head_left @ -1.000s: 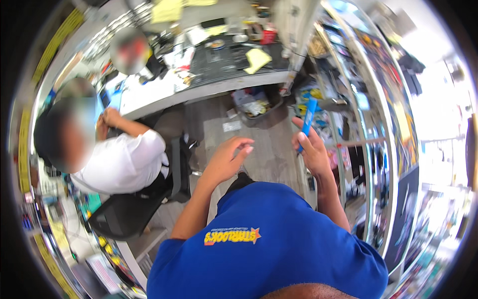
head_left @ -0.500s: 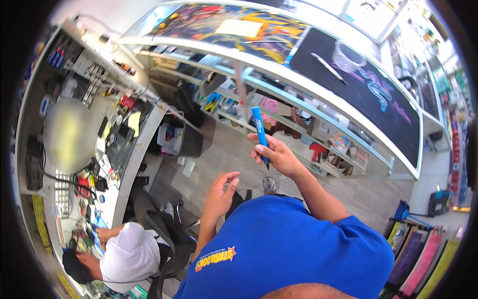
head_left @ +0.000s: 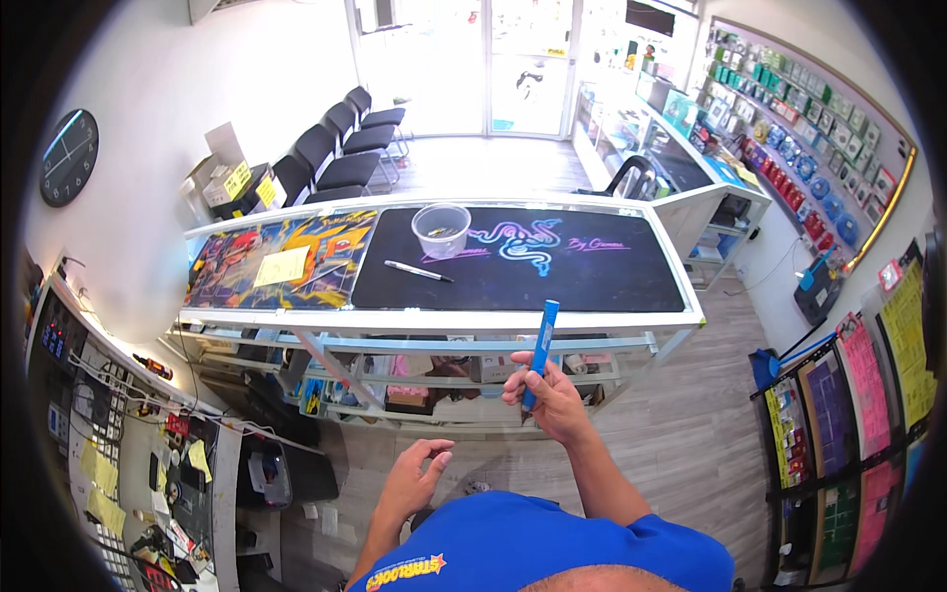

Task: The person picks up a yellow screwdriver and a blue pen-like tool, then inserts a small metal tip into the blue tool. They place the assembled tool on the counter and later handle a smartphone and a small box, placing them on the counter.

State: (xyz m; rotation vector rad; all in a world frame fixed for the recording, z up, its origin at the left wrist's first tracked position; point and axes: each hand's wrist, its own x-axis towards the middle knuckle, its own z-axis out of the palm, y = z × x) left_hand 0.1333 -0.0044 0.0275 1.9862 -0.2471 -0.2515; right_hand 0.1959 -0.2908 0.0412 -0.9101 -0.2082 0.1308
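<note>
My right hand (head_left: pixel 557 405) is wrapped round a thick blue marker (head_left: pixel 545 340). It stands nearly upright in the fingers, with its dark pointed end at the bottom. Lower and to the left, my left hand (head_left: pixel 414 481) hangs empty with its fingers loosely bent and apart. Neither hand touches the glass-topped counter (head_left: pixel 473 319) ahead. On the counter's black mat (head_left: pixel 602 281) lie a slim white pen (head_left: pixel 419 271) and a clear round plastic tub (head_left: pixel 440 233).
A cream paper sheet (head_left: pixel 283 266) lies on a colourful mat at the counter's left. Chairs (head_left: pixel 318 148) stand beyond. A cluttered workbench (head_left: pixel 187 474) lines the left side; display boards (head_left: pixel 868 395) stand at right. A dark bin (head_left: pixel 286 474) sits beside the bench.
My view has lifted and turned toward the counter, bringing chairs and a glass door into sight. The seated person at the left has left the view. The marker stays in my right hand.
</note>
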